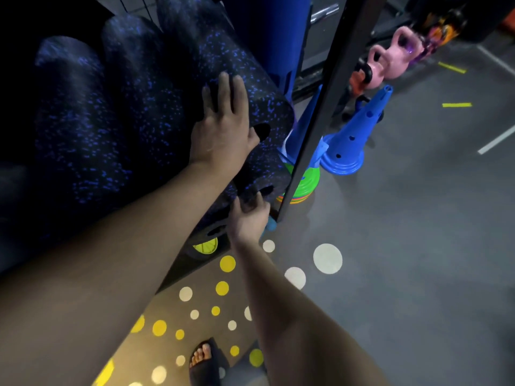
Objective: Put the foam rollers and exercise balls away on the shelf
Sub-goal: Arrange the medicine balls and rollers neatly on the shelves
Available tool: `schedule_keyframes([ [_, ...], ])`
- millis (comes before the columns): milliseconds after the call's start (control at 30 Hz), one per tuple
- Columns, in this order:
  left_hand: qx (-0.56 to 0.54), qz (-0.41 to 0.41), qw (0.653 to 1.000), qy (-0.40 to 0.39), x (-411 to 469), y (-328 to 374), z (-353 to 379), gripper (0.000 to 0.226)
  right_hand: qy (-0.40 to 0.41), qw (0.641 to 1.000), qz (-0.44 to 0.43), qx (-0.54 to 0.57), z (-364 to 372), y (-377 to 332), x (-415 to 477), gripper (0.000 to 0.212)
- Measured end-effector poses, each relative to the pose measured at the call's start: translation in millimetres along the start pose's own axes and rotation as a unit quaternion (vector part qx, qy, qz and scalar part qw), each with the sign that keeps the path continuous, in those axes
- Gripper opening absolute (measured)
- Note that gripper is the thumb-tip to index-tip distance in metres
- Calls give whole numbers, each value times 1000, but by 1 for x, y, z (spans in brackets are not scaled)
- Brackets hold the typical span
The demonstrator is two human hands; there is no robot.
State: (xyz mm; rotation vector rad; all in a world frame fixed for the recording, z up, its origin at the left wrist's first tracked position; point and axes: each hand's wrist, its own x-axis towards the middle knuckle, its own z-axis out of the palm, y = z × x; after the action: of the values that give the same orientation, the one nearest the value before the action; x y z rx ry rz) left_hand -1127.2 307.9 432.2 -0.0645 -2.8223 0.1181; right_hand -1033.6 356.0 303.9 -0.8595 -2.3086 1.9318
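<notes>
— Where are the foam rollers [83, 121]?
— Stacked lying down at left. Their long axes run away up-left, with the bored ends facing us.
— And the hands?
— Apart. The left hand [223, 126] lies flat, fingers straight, on the top roller [189, 65]. The right hand [249, 215], lower and nearer, touches the end of the roller beneath [259, 168]; I can't tell its grip. Both are just left of the shelf post [315, 112], so I'd push along the axis.

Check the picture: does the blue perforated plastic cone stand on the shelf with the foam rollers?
No, the blue perforated plastic cone stands on the grey floor, beyond the shelf's dark upright post.
</notes>
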Motion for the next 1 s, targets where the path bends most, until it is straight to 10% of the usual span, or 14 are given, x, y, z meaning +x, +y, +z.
schedule_keyframes([
  [733, 45, 46, 994, -83, -6, 9, -9, 85, -116, 985, 53, -118, -49, 26, 22, 43],
  [1000, 31, 46, 994, -93, -4, 7, -11, 85, -196, 956, 19, -218, -41, 19, 0, 145],
])
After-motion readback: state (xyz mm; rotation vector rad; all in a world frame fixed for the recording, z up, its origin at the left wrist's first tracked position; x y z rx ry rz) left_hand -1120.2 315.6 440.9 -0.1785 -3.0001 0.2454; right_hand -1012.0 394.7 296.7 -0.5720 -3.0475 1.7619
